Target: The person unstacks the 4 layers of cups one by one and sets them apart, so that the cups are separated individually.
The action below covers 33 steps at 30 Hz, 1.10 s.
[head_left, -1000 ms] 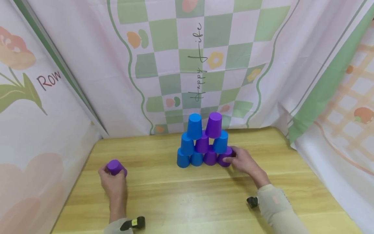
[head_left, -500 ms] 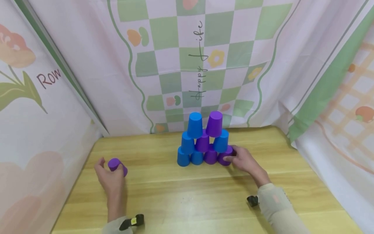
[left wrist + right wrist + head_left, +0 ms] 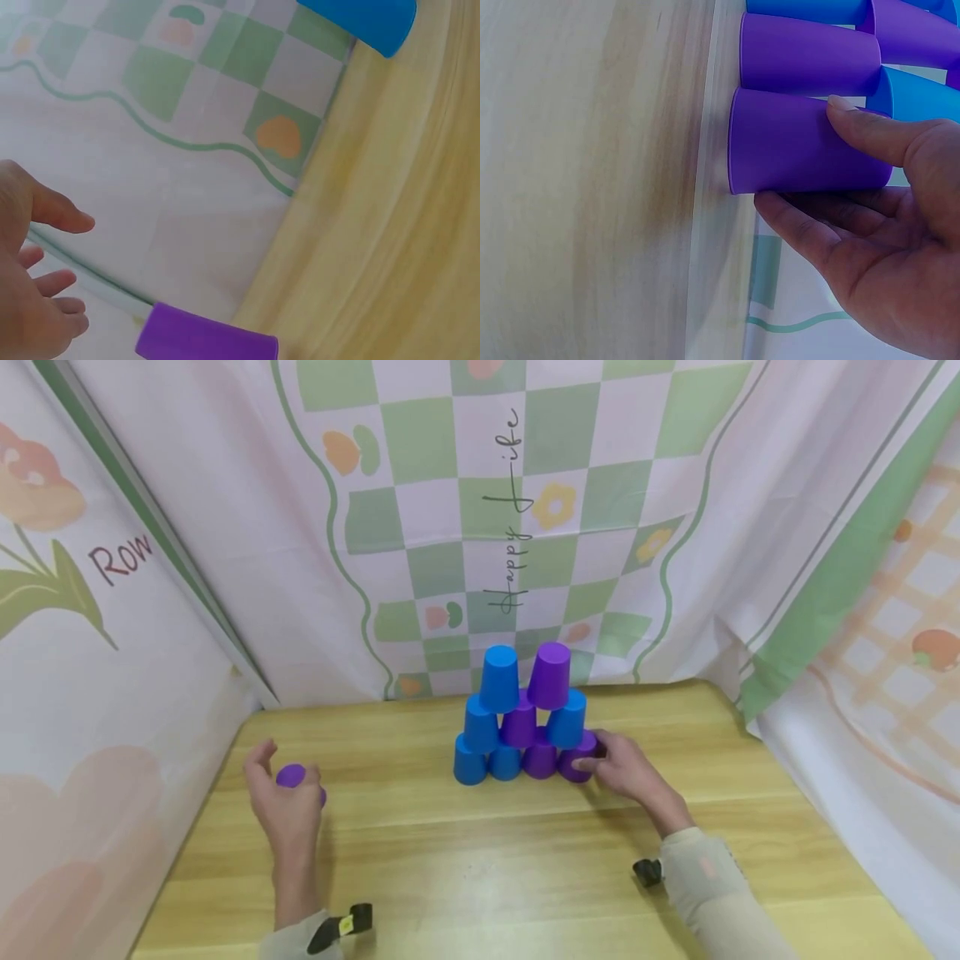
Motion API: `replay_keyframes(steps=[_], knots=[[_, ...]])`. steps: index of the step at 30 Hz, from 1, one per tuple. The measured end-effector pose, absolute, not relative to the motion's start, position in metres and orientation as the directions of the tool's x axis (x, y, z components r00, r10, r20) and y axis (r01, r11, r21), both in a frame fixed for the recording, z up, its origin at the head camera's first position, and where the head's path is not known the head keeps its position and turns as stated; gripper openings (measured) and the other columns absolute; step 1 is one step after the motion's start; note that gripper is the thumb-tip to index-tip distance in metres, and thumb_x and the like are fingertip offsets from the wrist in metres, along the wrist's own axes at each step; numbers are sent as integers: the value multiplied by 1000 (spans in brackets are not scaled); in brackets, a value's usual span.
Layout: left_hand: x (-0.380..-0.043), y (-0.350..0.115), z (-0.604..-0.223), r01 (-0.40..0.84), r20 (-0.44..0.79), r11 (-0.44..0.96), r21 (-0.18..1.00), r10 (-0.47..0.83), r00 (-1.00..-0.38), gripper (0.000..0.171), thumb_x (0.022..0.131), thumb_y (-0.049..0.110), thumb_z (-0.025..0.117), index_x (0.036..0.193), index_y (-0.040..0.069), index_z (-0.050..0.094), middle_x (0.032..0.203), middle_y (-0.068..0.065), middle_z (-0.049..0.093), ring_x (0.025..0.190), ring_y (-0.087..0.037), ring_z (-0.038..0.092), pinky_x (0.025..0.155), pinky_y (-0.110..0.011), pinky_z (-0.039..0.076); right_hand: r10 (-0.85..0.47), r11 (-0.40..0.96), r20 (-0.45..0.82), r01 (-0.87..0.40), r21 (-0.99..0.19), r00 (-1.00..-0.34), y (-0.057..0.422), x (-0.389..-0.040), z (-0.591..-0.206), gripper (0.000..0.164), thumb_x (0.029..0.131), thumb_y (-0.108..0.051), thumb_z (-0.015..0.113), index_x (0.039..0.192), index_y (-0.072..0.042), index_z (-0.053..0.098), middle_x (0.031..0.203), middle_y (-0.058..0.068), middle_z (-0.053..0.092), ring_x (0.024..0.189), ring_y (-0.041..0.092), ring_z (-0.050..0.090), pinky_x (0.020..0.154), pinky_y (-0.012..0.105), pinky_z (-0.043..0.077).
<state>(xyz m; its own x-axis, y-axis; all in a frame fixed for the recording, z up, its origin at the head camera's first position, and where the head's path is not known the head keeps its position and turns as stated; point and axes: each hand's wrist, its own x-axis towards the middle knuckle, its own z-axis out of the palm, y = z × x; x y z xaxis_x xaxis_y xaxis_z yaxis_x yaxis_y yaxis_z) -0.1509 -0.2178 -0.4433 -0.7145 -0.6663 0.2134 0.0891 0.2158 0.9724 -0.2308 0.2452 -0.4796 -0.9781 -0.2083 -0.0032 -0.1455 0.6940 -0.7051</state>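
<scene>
On the left of the table stands a lone upside-down purple cup (image 3: 290,774). My left hand (image 3: 287,814) hovers over its near side, fingers and thumb spread; the left wrist view shows this hand (image 3: 37,277) apart from the purple cup (image 3: 206,337). A pyramid of upside-down blue and purple cups rises near the back. Its top row has a blue cup (image 3: 499,678) and a purple cup (image 3: 551,677), side by side. With thumb and fingers, my right hand (image 3: 628,770) holds the purple cup (image 3: 795,142) at the bottom row's right end.
The wooden table (image 3: 480,860) meets a patterned curtain (image 3: 420,568) behind the pyramid. More cloth hangs along the left and right sides. A black wrist camera (image 3: 648,872) sits by the right sleeve, another wrist camera (image 3: 360,918) by the left.
My left hand has let go of the lone purple cup, its fingers spreading off it and lifting slightly. The right hand stays on its cup, and the pyramid is unchanged.
</scene>
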Motion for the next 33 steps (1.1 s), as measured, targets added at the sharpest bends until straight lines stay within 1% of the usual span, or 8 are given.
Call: replay_keyframes(steps=[4,9,11,14,15,19,21,33], knots=[[-150,-213,-438,125,269,260,958,-650,-711,68,84,-16,70,146,1,49,156,-10,52,153,-24,40,114,-43,51,-206,694,0,-146,-705,-979,245,-231,-479,39,97,-19,75,128,3,67,110,16,74,97,27,68,83,44,59],[-149,-204,-431,195,333,282,939,-617,-713,66,84,-17,71,144,-1,50,151,-11,55,154,-23,39,121,-37,44,-201,693,-7,-137,-707,-980,245,-231,-478,38,97,-19,75,128,2,67,110,15,74,97,27,68,84,43,59],[-149,-200,-428,216,349,284,934,-602,-718,64,85,-17,71,143,-1,50,151,-9,55,149,-22,44,107,-24,53,-199,696,-13,-132,-706,-980,245,-231,-478,37,97,-19,74,127,2,67,110,15,74,96,27,67,83,42,58],[-148,-193,-425,238,374,299,924,-583,-721,62,85,-17,71,141,-1,51,151,-6,55,127,-18,56,78,-8,53,-197,697,-17,-128,-706,-980,245,-230,-478,37,97,-20,74,127,2,67,109,15,74,95,28,67,82,42,58],[-149,-191,-424,247,382,300,921,-577,-722,62,84,-17,71,141,-2,51,150,-6,56,127,-16,56,78,-8,53,-197,697,-16,-129,-705,-980,245,-230,-478,37,97,-20,74,127,2,67,109,15,74,95,28,67,82,42,59],[-151,-184,-423,285,408,299,911,-544,-733,61,84,-18,72,140,-4,51,146,-9,56,134,-21,55,108,-19,50,-200,699,-6,-138,-702,-980,246,-230,-479,38,97,-20,74,127,2,67,111,16,75,98,29,69,86,46,60],[-152,-180,-423,294,412,296,909,-524,-745,61,85,-17,72,141,-5,50,144,-12,55,149,-24,45,127,-33,34,-206,698,-2,-145,-701,-979,246,-230,-479,38,97,-20,74,128,3,67,112,16,75,100,29,69,87,47,60],[-154,-158,-423,267,354,258,928,-399,-846,61,92,-3,75,147,1,48,147,-14,55,147,-29,46,126,-43,36,-202,697,-14,-133,-705,-979,245,-229,-479,44,98,-21,74,134,3,64,119,19,74,107,32,70,91,51,60]])
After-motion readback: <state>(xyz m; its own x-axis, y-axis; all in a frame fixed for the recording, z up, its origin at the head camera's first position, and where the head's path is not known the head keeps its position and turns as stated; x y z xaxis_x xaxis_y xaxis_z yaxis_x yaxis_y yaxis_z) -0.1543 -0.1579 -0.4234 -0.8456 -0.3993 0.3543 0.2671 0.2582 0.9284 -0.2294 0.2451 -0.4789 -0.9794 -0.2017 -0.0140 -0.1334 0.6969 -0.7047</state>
